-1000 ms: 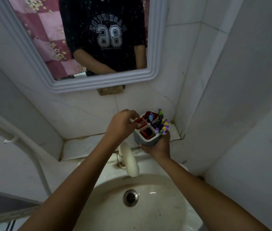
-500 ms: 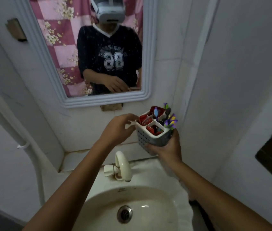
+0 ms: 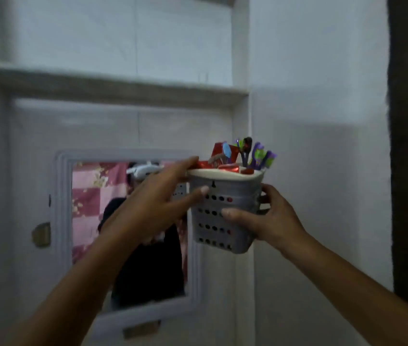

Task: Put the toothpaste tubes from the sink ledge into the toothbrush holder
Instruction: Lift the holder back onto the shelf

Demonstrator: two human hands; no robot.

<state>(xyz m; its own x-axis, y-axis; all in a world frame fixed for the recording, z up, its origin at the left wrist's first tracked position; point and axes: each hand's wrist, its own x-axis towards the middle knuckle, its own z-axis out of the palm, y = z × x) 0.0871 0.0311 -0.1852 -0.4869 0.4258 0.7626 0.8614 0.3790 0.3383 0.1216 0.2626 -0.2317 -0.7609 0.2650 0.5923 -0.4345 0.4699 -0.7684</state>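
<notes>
Before the framed mirror (image 3: 123, 228), both hands' fingers (image 3: 231, 213) clasp a perforated grey plastic toothbrush holder (image 3: 225, 216); glossy red toothpaste tubes (image 3: 219, 156) protrude.

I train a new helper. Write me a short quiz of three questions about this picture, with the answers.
1. True or false: both hands touch the toothbrush holder.
2. What red things stick out of its top?
3. The mirror is: A) behind the left hand, B) above the shelf ledge.

Key: 1. True; the right hand grips its side. 2. Toothpaste tubes, beside the toothbrushes. 3. A.
</notes>
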